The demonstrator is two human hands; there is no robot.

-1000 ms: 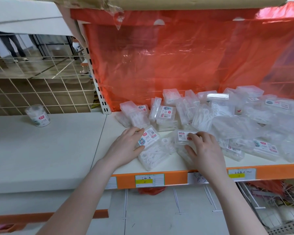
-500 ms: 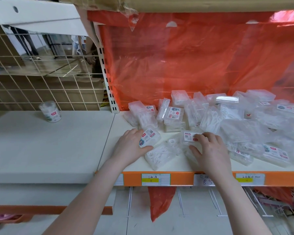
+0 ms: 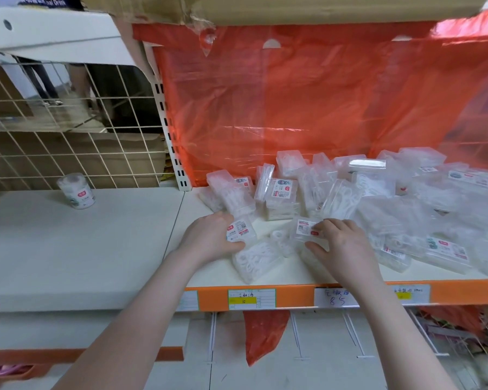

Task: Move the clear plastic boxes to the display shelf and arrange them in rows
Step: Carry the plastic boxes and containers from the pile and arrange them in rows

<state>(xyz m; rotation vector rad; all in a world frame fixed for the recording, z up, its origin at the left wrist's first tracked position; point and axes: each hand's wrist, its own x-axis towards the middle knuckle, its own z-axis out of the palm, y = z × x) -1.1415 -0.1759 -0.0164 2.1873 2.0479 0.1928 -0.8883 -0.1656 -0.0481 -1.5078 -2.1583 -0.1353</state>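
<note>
A shop: a display shelf (image 3: 96, 249) with handwritten price tags (image 3: 251, 298) on its orange edge strip (image 3: 293, 296), stocked with labelled goods.

— Fixtures at the back?
— Red plastic sheet (image 3: 307, 108) hung behind the right bay; white wire grid (image 3: 54, 130) behind the left bay, with a slotted white upright (image 3: 164, 130) between them.
— Overhead?
— Torn cardboard (image 3: 265, 9) along the top; white shelf board (image 3: 54, 32) upper left.
— Below?
— Orange price rail (image 3: 293, 296) with paper labels; red bag (image 3: 265, 333) hanging under it.
— Beyond the grid?
— Cardboard cartons (image 3: 76, 153), a person's legs (image 3: 44, 80).
</note>
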